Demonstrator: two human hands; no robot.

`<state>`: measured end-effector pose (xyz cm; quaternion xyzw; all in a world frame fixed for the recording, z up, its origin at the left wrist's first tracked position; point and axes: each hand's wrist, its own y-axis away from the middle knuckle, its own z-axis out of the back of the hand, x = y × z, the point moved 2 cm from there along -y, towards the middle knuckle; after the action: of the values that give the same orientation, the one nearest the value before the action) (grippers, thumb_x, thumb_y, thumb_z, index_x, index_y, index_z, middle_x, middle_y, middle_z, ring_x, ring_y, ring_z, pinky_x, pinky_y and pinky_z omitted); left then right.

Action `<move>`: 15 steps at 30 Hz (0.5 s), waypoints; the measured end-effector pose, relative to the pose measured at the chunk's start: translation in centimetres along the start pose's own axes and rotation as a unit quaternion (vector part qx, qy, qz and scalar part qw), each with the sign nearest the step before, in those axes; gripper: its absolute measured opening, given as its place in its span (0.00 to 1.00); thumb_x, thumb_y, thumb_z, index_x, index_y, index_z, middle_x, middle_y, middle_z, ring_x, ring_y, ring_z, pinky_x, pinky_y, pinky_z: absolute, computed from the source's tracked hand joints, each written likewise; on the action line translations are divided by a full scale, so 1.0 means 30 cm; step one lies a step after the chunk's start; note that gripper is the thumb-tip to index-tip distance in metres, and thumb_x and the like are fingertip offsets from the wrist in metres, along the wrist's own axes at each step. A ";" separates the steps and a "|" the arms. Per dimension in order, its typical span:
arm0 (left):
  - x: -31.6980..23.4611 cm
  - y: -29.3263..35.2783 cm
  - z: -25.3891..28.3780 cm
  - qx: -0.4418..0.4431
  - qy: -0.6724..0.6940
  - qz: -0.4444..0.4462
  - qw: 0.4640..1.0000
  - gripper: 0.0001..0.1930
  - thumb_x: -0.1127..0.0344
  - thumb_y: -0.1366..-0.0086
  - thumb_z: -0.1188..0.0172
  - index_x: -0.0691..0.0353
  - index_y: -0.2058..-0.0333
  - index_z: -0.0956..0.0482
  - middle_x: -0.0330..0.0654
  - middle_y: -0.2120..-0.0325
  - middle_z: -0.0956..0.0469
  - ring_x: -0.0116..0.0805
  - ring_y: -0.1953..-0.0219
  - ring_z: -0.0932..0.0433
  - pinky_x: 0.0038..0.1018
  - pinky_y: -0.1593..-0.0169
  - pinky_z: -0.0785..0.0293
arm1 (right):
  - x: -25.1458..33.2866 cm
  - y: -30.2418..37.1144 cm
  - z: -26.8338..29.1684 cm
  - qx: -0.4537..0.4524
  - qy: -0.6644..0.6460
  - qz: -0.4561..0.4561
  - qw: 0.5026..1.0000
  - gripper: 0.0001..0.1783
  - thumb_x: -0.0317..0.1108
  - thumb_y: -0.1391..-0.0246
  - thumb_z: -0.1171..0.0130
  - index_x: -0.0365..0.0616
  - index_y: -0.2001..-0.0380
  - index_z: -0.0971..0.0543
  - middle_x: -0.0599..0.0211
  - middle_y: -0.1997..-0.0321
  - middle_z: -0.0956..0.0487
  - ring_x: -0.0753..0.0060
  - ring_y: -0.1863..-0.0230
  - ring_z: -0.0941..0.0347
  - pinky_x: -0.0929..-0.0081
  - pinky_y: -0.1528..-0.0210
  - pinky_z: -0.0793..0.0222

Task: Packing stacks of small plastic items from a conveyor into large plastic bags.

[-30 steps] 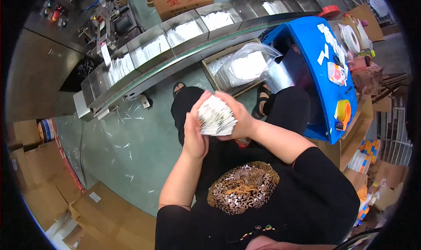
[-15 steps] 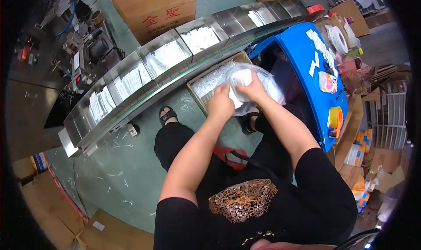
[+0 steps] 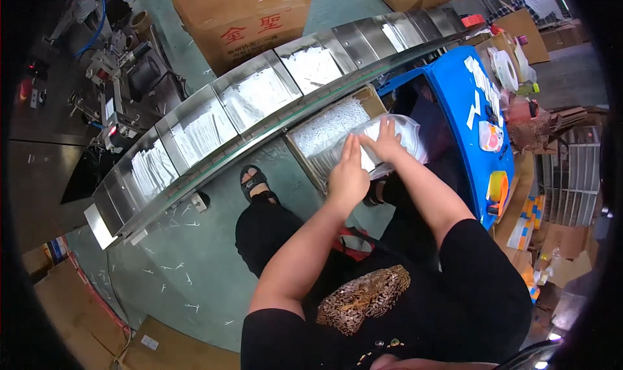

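A clear plastic bag point(image 3: 410, 131) with white contents lies over the near right part of an open cardboard box point(image 3: 300, 154). Small white pieces point(image 3: 334, 123) fill the box's visible far side. My left hand point(image 3: 350, 175) rests against the bag's left side, fingers stretched out and close together. On top of the bag, my right hand point(image 3: 387, 144) lies with fingers extended. Between the hands a bit of white shows through the plastic; what it is I cannot make out.
A metal trough point(image 3: 237, 136) divided into bins with white strips curves past the box. At right stands a blue table or bin lid point(image 3: 457, 104) bearing white slips and a tape roll point(image 3: 498, 187). A large carton point(image 3: 243, 23) stands beyond the trough. White scraps litter the green floor point(image 3: 214, 259).
Both hands were closed around a white bundle at the bag; now their fingers are straightened and lie on the plastic. The view has shifted slightly.
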<state>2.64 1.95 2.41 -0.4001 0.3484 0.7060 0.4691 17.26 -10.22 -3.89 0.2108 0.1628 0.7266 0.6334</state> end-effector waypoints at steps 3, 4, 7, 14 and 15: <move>-0.015 -0.004 0.003 -0.003 0.023 0.021 0.999 0.35 0.75 0.53 0.52 0.67 0.42 0.47 0.51 0.42 0.45 0.52 0.52 0.31 0.36 0.51 0.32 | -0.024 0.006 -0.020 -0.005 0.006 0.091 0.996 0.60 0.68 0.64 0.46 0.55 0.36 0.64 0.56 0.31 0.69 0.30 0.35 0.67 0.29 0.44 0.60; -0.012 0.002 -0.004 -0.007 0.023 0.020 0.999 0.35 0.75 0.53 0.52 0.67 0.42 0.47 0.51 0.42 0.45 0.52 0.52 0.31 0.36 0.51 0.32 | -0.009 0.028 -0.055 0.006 0.031 0.130 0.991 0.60 0.68 0.65 0.46 0.57 0.36 0.64 0.56 0.31 0.69 0.29 0.36 0.67 0.27 0.45 0.60; -0.014 0.010 0.002 0.030 0.016 0.047 0.998 0.36 0.75 0.54 0.51 0.68 0.42 0.48 0.53 0.41 0.46 0.51 0.51 0.31 0.37 0.52 0.32 | 0.148 0.137 -0.075 0.066 0.076 0.020 0.995 0.53 0.63 0.60 0.47 0.67 0.36 0.63 0.58 0.31 0.72 0.28 0.36 0.70 0.24 0.47 0.60; -0.001 0.004 -0.005 0.005 0.010 0.041 0.999 0.36 0.74 0.53 0.50 0.66 0.42 0.48 0.49 0.40 0.47 0.52 0.55 0.28 0.38 0.54 0.30 | 0.093 0.081 0.125 0.009 0.092 0.206 0.974 0.47 0.64 0.60 0.45 0.52 0.39 0.44 0.52 0.35 0.48 0.43 0.39 0.47 0.50 0.41 0.47; 0.010 0.013 0.014 0.019 0.000 0.061 0.998 0.36 0.74 0.53 0.50 0.66 0.41 0.49 0.48 0.40 0.48 0.52 0.56 0.28 0.38 0.55 0.30 | 0.186 0.125 0.227 0.039 -0.002 0.215 0.976 0.41 0.59 0.61 0.40 0.43 0.48 0.33 0.48 0.47 0.31 0.53 0.48 0.33 0.65 0.45 0.39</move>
<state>2.10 2.31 2.37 -0.3691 0.3858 0.7264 0.4327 16.96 -5.44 4.41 0.2663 0.1404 0.8387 0.4538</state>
